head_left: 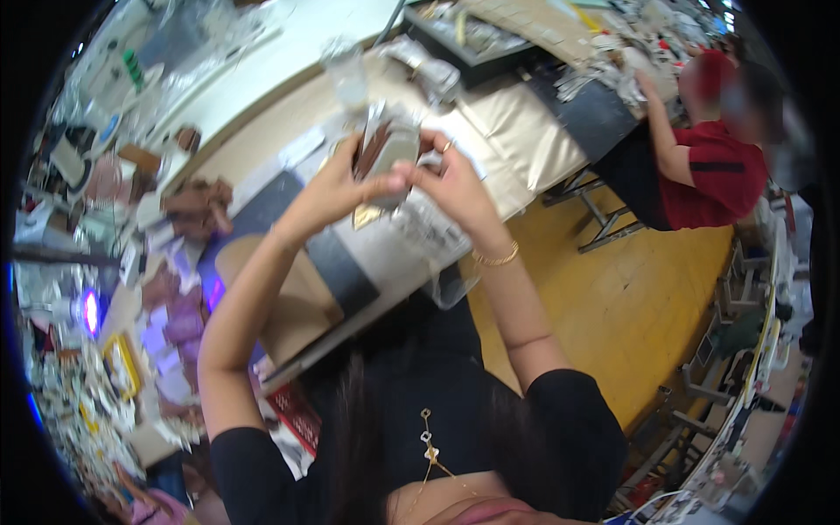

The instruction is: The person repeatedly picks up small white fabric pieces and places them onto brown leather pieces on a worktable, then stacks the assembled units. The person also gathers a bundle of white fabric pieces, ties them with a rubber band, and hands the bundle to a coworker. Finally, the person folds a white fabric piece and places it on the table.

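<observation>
Above the worktable, both hands grip one bundle of flat pieces, pale grey-green on its face with brown layers at one side. My left hand is closed around its left side, thumb across the front. From the right, my right hand grips the same bundle, its thumb close to the left one. The fingers behind the bundle are hidden. Just below the hands lies a crumpled see-through plastic bag, partly hanging over the table's near edge. What the pieces are exactly, I cannot tell.
A see-through plastic cup stands beyond the hands. Cream sheet material covers the table at right. A dark board and brown curved board lie at left. A person in a red shirt works at the far right.
</observation>
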A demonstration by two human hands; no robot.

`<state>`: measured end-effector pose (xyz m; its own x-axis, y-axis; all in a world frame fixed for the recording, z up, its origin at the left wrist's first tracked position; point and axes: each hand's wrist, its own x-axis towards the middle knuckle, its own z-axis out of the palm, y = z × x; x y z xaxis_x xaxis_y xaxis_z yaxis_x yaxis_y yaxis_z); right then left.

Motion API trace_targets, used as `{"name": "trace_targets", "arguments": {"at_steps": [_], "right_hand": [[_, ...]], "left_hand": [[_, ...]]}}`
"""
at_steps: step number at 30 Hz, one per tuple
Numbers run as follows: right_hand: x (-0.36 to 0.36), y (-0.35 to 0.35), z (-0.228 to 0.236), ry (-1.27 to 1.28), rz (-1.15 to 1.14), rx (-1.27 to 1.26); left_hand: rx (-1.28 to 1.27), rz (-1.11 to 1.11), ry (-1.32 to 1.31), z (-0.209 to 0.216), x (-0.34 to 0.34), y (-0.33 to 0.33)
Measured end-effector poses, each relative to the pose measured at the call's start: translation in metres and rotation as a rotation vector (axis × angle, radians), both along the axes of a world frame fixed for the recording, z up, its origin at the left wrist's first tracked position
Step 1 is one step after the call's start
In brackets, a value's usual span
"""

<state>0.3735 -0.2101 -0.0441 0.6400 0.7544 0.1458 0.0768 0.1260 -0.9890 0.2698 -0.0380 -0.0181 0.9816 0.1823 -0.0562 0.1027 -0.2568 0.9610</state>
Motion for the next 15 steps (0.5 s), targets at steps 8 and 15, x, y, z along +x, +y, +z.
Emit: {"name": "trace_targets", "arguments": {"at_steps": [8,15], "right_hand": [[0.061,-0.005,0.035,-0.079,-0.190,0.184],[0.093,0.054,-0.035,-0.361,-0.102,-0.110]], "left_hand": [[-0.521,0.071,-0.155,0.016,-0.042,0.045],[-0.832,0.206,-0.414,-0.013,-0.049,0.084]]}}
